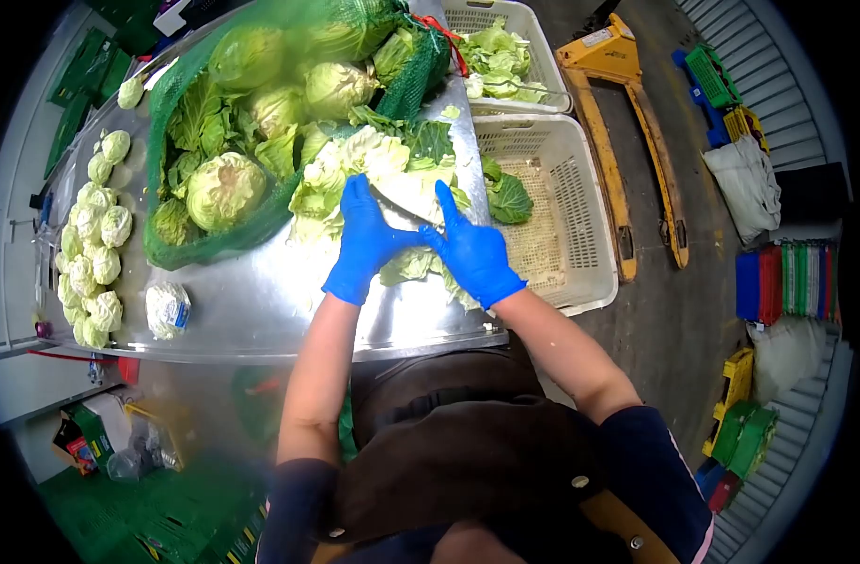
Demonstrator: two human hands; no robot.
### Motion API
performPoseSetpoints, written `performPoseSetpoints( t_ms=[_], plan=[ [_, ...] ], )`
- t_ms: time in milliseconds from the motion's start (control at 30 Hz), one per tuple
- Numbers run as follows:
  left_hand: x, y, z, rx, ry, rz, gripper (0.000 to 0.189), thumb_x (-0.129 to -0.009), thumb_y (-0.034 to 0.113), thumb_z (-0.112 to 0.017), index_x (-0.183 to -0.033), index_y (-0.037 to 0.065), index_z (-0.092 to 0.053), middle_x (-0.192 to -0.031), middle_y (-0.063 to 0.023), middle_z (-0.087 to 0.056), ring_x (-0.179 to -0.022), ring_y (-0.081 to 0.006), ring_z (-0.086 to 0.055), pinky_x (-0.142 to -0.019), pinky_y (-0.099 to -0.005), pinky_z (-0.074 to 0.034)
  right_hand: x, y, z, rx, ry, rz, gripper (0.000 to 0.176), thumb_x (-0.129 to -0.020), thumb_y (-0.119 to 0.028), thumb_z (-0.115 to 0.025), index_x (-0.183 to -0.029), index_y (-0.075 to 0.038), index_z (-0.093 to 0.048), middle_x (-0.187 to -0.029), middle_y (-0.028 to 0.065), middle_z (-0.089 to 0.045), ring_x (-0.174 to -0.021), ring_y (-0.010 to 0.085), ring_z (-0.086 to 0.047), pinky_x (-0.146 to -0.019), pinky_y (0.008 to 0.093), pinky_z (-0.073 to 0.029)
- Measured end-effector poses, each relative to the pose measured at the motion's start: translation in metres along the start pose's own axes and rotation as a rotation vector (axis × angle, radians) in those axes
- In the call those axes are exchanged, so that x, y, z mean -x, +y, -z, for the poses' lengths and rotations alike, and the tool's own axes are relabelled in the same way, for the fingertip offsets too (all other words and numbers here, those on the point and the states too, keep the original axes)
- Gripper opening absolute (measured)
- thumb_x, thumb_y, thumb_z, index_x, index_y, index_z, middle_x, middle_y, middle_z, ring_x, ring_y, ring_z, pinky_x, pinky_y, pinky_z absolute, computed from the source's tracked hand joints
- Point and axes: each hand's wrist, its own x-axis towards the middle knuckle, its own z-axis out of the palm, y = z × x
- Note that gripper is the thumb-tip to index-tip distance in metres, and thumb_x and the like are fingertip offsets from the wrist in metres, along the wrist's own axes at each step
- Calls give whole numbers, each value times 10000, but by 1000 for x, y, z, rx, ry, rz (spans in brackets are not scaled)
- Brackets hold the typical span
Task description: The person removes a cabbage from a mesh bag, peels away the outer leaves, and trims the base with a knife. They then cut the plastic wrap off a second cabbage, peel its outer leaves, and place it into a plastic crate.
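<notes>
Both hands wear blue gloves over the steel table (251,315). My left hand (367,235) lies against a pile of loose cabbage leaves (322,183), its thumb stretched toward the other hand. My right hand (469,246) touches the pile's right side, fingers spread, index finger pointing away from me. The two thumbs meet or nearly meet above the leaves. A green net bag (233,246) lies open just left of the pile, with whole cabbages (225,191) inside. Neither hand is wrapped round anything.
Trimmed cabbages (101,263) line the table's left side, near a wrapped cabbage (167,310). Right of the table stand a white crate (594,240) with a few leaves and another crate (533,28) of leaves behind it. A yellow pallet jack (599,58) stands further right.
</notes>
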Motion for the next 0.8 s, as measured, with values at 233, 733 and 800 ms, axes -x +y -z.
performPoseSetpoints(
  t_ms=[233,733,800],
  plan=[
    [-16,11,6,56,-103,61,1109,-504,510,-905,-1307,-73,-410,-1261,-261,-493,-1217,-392,-470,-987,-438,-427,-23,6,-18,-89,195,74,717,-937,-453,-541,-1466,-24,-316,-580,144,-591,-467,289,-582,-449,417,-453],
    [8,-9,-7,59,56,8,1109,-561,444,-896,-1382,-69,-354,-1322,-273,-465,-1253,-403,-448,-1053,-437,-381,-138,27,40,-27,-205,-53,699,-871,-688,-453,-1010,-52,-708,-995,230,-675,-929,391,-653,-824,471,-516],
    [16,-19,-5,166,66,-21,1126,-569,412,-904,-1403,-74,-325,-1340,-266,-448,-1265,-400,-438,-1062,-442,-372,-110,13,36,-73,-34,-35,563,-837,-611,-556,-983,-91,-716,-998,199,-682,-928,374,-654,-828,465,-514]
  ],
)
